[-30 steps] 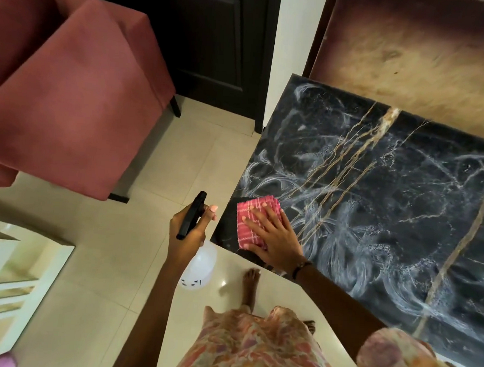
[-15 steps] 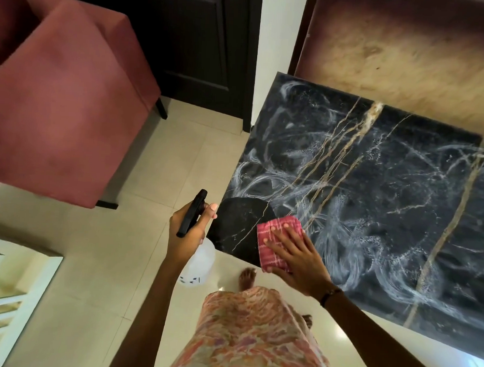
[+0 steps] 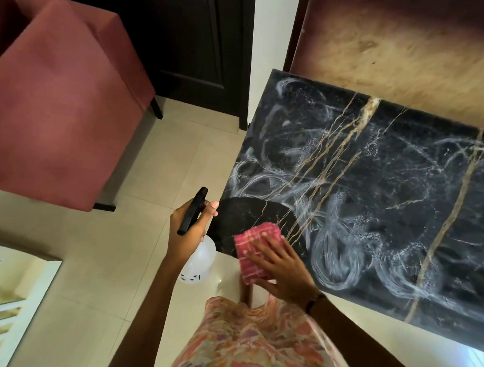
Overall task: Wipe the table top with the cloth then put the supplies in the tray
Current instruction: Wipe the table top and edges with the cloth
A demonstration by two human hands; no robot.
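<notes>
Pink cloth (image 3: pixel 255 254) flat under right hand (image 3: pixel 285 267), fingers spread, at table top (image 3: pixel 374 196) near corner. Left hand (image 3: pixel 186 231) grips spray bottle (image 3: pixel 199 258) beside it. One patch wiped dark; smears beyond remain. Tray unseen.

Glossy black marble table top (image 3: pixel 401 219) streaked with foam; woven pink checked cloth (image 3: pixel 253 248); translucent plastic spray bottle (image 3: pixel 200 261); velvety red chair (image 3: pixel 56 117)

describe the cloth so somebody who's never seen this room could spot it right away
Find the black marble table top, streaked with white swirls. At its near left corner the right hand presses flat on the cloth, which overhangs the edge. It is the only pink checked fabric on the table; the spray bottle beside it is clear plastic.
</notes>
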